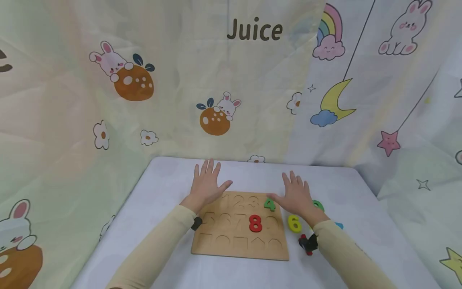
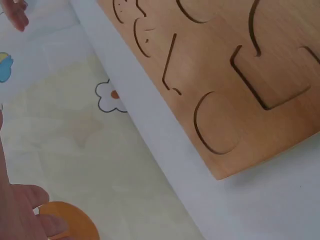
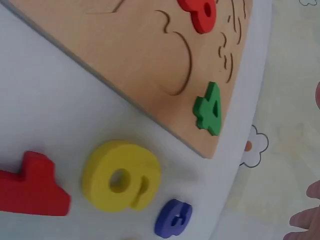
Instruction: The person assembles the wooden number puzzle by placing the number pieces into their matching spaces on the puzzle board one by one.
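My left hand [image 1: 205,185] is held over the back left of a wooden number board [image 1: 202,249], fingers straight and spread, holding nothing. Past the board's back right corner, my right hand [image 1: 296,196] is also spread and bare, its thumb close to the green 4 [image 1: 269,204]. The green 4 and a red 8 [image 1: 255,216] sit on the board among carved number and shape outlines. Fingers of the left hand [image 2: 25,215] show at the left wrist view's lower left. In the right wrist view, the right hand's fingers [image 3: 306,220] appear at the right edge.
Right of the board lie a yellow 6 [image 1: 294,226], a red piece [image 3: 37,187], a purple piece [image 3: 165,220], a partly hidden green piece [image 1: 318,204] and a blue piece [image 1: 339,225]. A white table [image 1: 166,257] bears everything. Printed cloth [image 1: 180,72] hangs behind.
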`<state>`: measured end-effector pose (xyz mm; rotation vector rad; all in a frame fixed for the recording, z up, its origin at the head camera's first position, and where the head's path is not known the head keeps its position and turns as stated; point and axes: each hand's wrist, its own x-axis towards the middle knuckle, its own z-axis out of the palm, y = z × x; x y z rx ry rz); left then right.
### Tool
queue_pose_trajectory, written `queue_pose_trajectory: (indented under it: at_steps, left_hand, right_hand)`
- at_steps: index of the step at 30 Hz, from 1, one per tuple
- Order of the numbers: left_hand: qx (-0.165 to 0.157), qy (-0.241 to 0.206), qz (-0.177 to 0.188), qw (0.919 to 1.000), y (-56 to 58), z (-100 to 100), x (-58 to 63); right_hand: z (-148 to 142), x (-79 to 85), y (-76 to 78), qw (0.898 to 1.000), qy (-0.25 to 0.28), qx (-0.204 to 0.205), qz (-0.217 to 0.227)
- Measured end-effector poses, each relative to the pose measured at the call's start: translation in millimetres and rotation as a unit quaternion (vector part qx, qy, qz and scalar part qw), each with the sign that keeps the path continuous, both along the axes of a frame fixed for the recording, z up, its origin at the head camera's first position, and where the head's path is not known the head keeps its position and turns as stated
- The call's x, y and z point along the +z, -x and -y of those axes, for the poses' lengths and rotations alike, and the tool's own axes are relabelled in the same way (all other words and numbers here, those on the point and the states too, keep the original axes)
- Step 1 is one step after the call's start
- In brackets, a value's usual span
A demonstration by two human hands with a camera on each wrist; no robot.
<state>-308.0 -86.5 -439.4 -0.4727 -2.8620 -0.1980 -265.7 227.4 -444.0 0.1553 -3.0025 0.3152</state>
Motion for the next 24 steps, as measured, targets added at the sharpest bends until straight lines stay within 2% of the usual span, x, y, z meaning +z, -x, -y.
queue_pose_trajectory:
  at_steps: [3, 8, 12, 18, 24]
  left_hand:
    - [-0.003, -0.009, 0.028, 0.9996, 0.4, -0.6, -10.4]
    - [0.012, -0.019, 0.074, 0.997, -0.7, 3.1, -25.1]
    - [0.008, -0.026, 0.108, 0.9938, -4.1, 7.4, -32.6]
    - [0.009, -0.043, 0.142, 0.9889, -8.1, 11.1, -44.4]
    - [0.01, -0.075, 0.162, 0.9838, -13.6, 20.0, -62.0]
  right_hand:
    - [-3.6, -8.6, -4.7, 1.0, 0.01, -0.009, -0.001]
    - [-5.8, -25.5, -9.6, 1.0, 0.0, -0.009, -0.001]
    - [-6.2, -35.3, -15.3, 1.0, 0.007, -0.01, 0.003]
    - [-13.3, -45.0, -30.0, 0.999, 0.034, -0.016, 0.016]
    - [-20.2, -57.4, -45.4, 0.997, 0.066, -0.021, 0.044]
